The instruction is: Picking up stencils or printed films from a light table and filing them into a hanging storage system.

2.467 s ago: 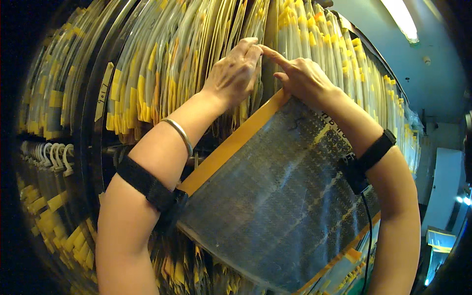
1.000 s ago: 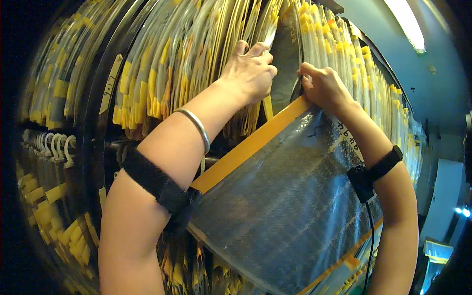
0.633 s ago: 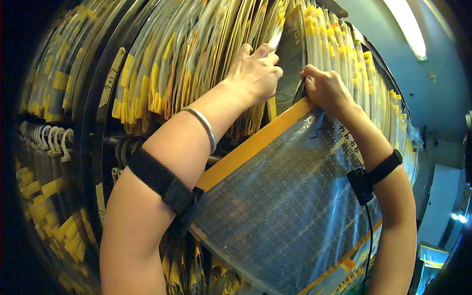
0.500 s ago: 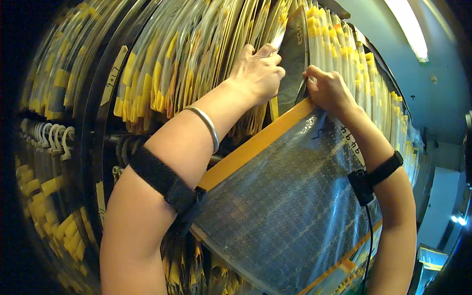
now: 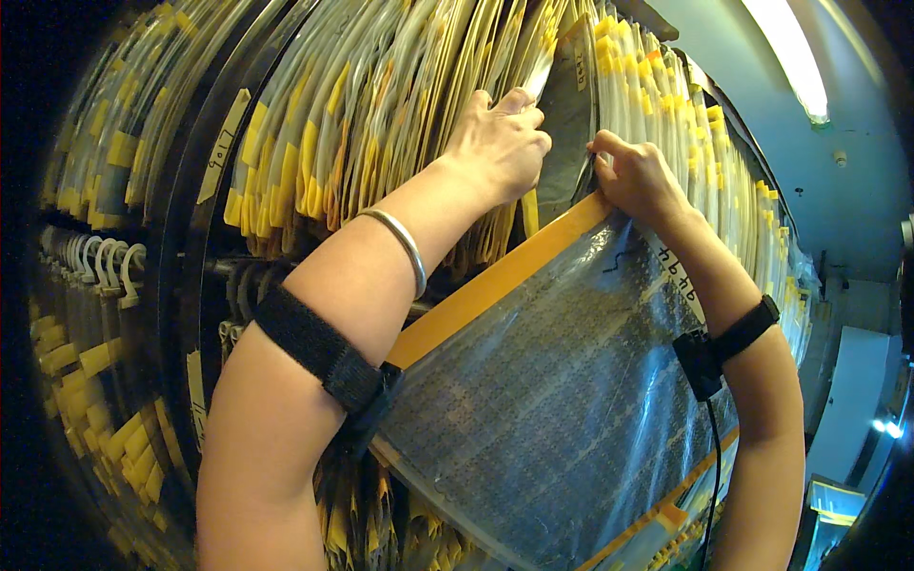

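Observation:
A large dark translucent sheet in glossy clear plastic (image 5: 533, 390), with an orange strip along its upper edge, hangs tilted below my hands. My right hand (image 5: 640, 181) is closed at its upper corner, thumb and forefinger pinched; the other fingers' grip is partly hidden. Between my hands, a dark hanging sheet (image 5: 568, 124) shows in a gap in the row. My left hand (image 5: 502, 147) lies against the hanging sheets (image 5: 381, 114) left of this gap, back of the hand up and fingers curled. Whatever those fingers grip is hidden.
Yellow-tabbed sheets (image 5: 657, 95) continue on the right. A dark rack upright (image 5: 195, 162) divides the rows at left, with white hooks (image 5: 112, 266) and a lower row of sheets (image 5: 124, 438). A cable (image 5: 716, 476) hangs from the right forearm's strap. A ceiling lamp (image 5: 785, 57) glows overhead.

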The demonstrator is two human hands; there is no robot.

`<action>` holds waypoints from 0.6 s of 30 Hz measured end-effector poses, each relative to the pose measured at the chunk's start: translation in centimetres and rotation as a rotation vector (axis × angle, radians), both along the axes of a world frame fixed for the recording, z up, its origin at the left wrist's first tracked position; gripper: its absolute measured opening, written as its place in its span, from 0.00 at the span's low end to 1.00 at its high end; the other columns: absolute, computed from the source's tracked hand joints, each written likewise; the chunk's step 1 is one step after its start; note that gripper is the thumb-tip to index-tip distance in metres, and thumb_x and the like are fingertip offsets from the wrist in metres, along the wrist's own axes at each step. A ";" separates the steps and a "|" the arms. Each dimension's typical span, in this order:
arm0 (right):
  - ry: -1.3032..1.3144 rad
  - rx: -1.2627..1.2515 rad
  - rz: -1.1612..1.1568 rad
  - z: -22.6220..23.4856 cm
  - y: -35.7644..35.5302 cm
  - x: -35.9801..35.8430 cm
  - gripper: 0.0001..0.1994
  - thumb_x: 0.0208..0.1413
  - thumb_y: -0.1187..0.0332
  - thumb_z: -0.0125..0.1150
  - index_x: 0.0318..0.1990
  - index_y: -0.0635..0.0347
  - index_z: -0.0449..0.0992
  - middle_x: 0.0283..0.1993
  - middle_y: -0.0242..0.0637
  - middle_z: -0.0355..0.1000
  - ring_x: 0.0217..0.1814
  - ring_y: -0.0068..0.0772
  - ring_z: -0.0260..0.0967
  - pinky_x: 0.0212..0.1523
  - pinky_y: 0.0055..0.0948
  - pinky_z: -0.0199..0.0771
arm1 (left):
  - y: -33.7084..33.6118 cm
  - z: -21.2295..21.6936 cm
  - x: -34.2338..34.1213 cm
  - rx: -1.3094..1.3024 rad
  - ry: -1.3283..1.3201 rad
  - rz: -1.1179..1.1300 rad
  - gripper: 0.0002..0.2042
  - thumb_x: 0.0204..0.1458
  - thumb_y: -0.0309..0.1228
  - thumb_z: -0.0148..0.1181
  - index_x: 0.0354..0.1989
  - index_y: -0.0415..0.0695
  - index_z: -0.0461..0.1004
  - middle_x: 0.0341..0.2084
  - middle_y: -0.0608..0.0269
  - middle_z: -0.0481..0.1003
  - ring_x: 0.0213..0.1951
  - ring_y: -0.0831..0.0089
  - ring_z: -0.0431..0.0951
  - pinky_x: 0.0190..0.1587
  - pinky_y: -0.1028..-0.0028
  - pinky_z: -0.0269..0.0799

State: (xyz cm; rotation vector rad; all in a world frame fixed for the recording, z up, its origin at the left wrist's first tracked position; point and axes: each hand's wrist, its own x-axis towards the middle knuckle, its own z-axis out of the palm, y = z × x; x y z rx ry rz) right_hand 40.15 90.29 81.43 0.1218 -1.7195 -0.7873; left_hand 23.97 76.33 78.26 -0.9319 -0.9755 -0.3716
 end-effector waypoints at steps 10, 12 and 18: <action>-0.014 -0.006 -0.008 -0.3 -0.7 0.0 0.07 0.54 0.69 0.55 0.41 0.53 0.73 0.23 0.56 0.70 0.28 0.58 0.72 0.29 0.48 0.72 | 0.1 0.3 2.4 -0.038 -0.210 0.057 0.32 0.52 0.63 0.39 0.29 0.49 0.82 0.38 0.63 0.74 0.53 0.68 0.61 0.51 0.59 0.52; -0.009 -0.005 0.001 -0.4 -0.7 0.0 0.07 0.54 0.69 0.55 0.41 0.53 0.73 0.22 0.56 0.70 0.27 0.58 0.71 0.28 0.48 0.72 | 0.4 0.2 2.2 -0.027 -0.201 0.050 0.32 0.52 0.64 0.39 0.28 0.50 0.82 0.39 0.64 0.74 0.54 0.69 0.60 0.50 0.60 0.51; -0.008 0.007 0.036 -0.3 -0.5 0.1 0.08 0.53 0.69 0.55 0.41 0.52 0.73 0.21 0.56 0.70 0.26 0.58 0.71 0.27 0.48 0.72 | 0.7 0.1 1.7 -0.003 -0.190 0.014 0.23 0.54 0.54 0.46 0.29 0.50 0.81 0.38 0.66 0.73 0.54 0.69 0.59 0.51 0.59 0.52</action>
